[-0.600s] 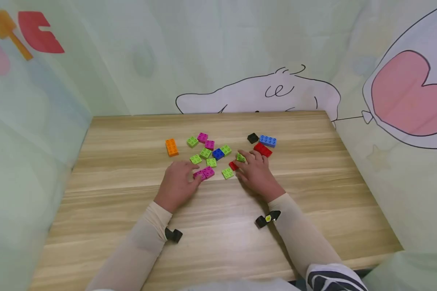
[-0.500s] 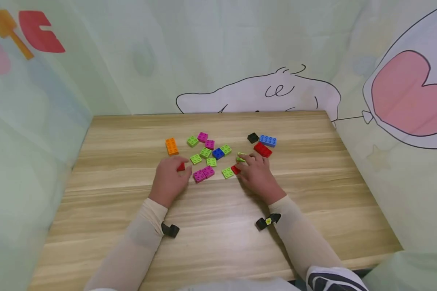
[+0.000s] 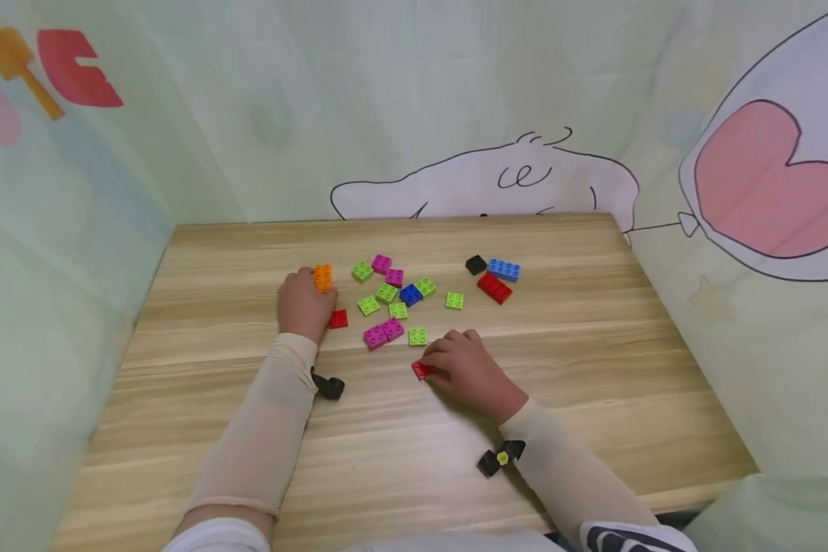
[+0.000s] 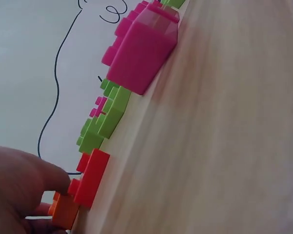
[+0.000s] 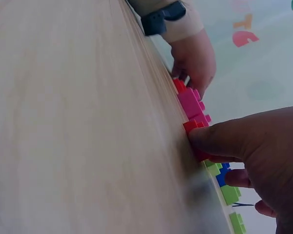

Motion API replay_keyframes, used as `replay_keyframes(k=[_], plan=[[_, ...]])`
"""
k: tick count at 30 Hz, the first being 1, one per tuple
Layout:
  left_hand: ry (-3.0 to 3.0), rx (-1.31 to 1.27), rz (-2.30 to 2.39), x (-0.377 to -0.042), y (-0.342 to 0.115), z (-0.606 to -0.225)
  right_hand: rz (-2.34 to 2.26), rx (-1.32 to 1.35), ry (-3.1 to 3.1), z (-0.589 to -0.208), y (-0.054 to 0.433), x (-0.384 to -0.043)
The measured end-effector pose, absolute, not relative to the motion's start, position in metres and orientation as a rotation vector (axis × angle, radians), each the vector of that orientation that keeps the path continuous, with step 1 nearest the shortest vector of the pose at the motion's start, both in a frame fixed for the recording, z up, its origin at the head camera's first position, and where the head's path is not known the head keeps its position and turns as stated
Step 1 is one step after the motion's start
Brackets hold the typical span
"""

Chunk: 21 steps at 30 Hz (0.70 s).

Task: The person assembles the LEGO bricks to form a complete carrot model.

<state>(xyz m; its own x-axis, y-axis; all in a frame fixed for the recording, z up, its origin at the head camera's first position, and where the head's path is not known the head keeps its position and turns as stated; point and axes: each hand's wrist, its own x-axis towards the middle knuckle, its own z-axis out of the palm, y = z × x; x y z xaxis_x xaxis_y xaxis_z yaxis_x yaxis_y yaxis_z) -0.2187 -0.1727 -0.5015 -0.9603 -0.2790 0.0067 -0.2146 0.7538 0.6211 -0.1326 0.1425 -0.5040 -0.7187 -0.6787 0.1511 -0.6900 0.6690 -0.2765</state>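
My left hand [image 3: 302, 305] is at the far left of the toy bricks, its fingers and thumb around an orange building brick [image 3: 323, 278]. In the left wrist view the fingers curl over that orange brick [image 4: 65, 210], behind a small red brick [image 4: 92, 178]. That red brick [image 3: 338, 319] lies on the table beside the left thumb. My right hand [image 3: 471, 374], nearer the body, pinches another small red brick [image 3: 422, 370] between thumb and fingers. The thumb covers part of this red brick [image 5: 193, 125] in the right wrist view.
Between the hands lie two magenta bricks [image 3: 383, 333] side by side and a lime brick [image 3: 417, 336]. Several lime and magenta bricks and a dark blue one [image 3: 410, 294] are farther back. A black brick [image 3: 476, 264], a blue brick [image 3: 504, 269] and a long red brick [image 3: 494, 288] sit back right.
My left hand has set the small red brick down and moved back left onto the orange brick. The right hand has drawn the other red brick toward the body, away from the lime bricks.
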Motion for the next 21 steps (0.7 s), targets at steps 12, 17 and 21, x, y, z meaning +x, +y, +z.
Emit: replay_keyframes(k=[12, 17, 21], plan=[[-2.740, -0.226, -1.092, -0.143, -0.138, -0.461, 0.802, 1.123, -2.897, -0.508, 0.138, -0.134], [-2.866, -0.527, -1.114, -0.106, -0.106, -0.473, 1.064, 0.927, -2.917, -0.508, 0.143, -0.136], [-2.879, -0.582, -1.163, -0.101, -0.094, -0.484, 1.077, 0.955, -2.967, -0.512, 0.143, -0.139]])
